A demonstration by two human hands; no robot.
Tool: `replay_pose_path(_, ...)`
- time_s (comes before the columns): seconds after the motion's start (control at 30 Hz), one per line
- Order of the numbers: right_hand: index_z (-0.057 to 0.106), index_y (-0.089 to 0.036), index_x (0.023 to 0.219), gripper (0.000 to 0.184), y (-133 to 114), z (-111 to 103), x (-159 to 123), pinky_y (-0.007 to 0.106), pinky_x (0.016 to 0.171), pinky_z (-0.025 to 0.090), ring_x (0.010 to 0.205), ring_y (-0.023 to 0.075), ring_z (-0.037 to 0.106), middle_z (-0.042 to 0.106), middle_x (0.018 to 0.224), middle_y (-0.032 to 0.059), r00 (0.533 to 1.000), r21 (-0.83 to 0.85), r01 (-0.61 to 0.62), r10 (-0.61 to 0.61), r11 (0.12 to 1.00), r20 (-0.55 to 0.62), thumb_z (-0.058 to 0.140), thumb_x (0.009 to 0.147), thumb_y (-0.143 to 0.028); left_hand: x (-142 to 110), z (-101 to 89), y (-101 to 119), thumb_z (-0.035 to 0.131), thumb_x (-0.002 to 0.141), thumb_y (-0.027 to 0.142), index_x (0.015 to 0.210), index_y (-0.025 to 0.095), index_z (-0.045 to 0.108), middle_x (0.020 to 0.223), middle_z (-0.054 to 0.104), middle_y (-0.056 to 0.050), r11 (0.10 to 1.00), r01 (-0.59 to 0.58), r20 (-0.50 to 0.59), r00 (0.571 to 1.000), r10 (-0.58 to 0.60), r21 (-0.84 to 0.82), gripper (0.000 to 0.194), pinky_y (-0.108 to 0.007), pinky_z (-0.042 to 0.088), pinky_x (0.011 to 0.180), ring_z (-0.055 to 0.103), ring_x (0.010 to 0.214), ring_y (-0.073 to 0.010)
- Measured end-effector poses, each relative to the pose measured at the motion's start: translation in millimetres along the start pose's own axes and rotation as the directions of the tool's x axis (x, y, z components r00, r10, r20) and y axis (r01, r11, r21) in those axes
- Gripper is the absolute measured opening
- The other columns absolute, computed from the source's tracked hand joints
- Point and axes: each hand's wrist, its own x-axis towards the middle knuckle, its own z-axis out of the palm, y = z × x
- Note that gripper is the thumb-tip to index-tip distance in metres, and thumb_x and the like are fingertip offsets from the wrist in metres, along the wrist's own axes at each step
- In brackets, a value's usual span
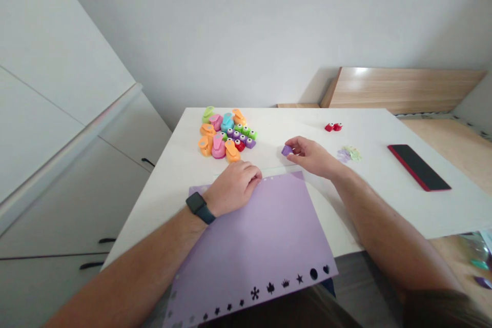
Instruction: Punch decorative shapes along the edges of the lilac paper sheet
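A large purple sheet of paper [265, 230] lies over the table's front edge. Cut-out shapes, among them a star, a crown and a heart, run along its near edge, with tiny holes at the far edge. My left hand [236, 187], with a dark watch on the wrist, is closed with curled fingers at the sheet's far edge. To the right, just beyond the paper, my right hand [310, 156] holds a small purple craft punch [286, 150] between thumb and fingers, close to the tabletop.
Large lever punches [219, 147] and several small punches [237, 136] cluster at the table's back left. Two red punches [333, 127] stand at the back right. Nearer are paper cut-outs [349, 153] and a black, red-edged slab [418, 166]. White cabinets [69, 200] flank the left.
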Motion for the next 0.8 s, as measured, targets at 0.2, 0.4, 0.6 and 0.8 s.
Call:
replay_pose_path(0.2,0.061,-0.024,0.114,0.036,2.7,1.6,-1.6,0.030,0.074,0.053,0.082,0.0163,0.065,0.071,0.097,0.0021,0.998,0.073,0.027,-0.030,0.997,0.047,0.069,0.079,-0.020,-0.1,-0.5,0.0,0.051,0.101,0.020,0.097,0.017,0.066,0.095,0.067,-0.007,1.000,-0.001,0.009,1.000,0.001,0.003,0.016,-0.039,0.047,0.090,0.061,0.095,-0.0222)
replay_pose_path(0.4,0.057,-0.023,0.113,0.039,-3.9,2.1,-5.3,0.032,0.077,0.053,0.082,0.0157,0.062,0.066,0.099,0.0021,0.988,0.138,0.121,-0.132,0.983,0.075,0.069,0.077,-0.016,0.6,-2.2,0.6,0.052,0.100,0.019,0.097,0.017,0.067,0.095,0.067,-0.007,1.000,0.000,0.013,1.000,0.000,0.008,0.015,-0.038,0.047,0.090,0.061,0.094,-0.0222)
replay_pose_path(0.6,0.057,-0.023,0.113,0.036,-5.7,1.1,-6.9,0.035,0.084,0.053,0.087,0.0173,0.062,0.064,0.098,0.0025,0.978,0.140,0.181,-0.193,0.974,0.081,0.068,0.079,-0.015,0.5,-1.1,0.8,0.053,0.100,0.019,0.096,0.018,0.067,0.094,0.067,-0.006,1.000,-0.002,0.004,1.000,0.002,0.007,0.015,-0.038,0.047,0.088,0.061,0.093,-0.0220)
replay_pose_path(0.8,0.057,-0.023,0.112,0.036,-6.3,0.5,-7.5,0.036,0.084,0.053,0.088,0.0177,0.062,0.065,0.099,0.0028,0.972,0.179,0.212,-0.227,0.961,0.067,0.069,0.079,-0.015,0.9,-0.3,1.0,0.053,0.100,0.019,0.096,0.017,0.068,0.094,0.067,-0.006,1.000,0.001,0.008,1.000,-0.001,-0.001,0.015,-0.038,0.047,0.088,0.061,0.092,-0.0217)
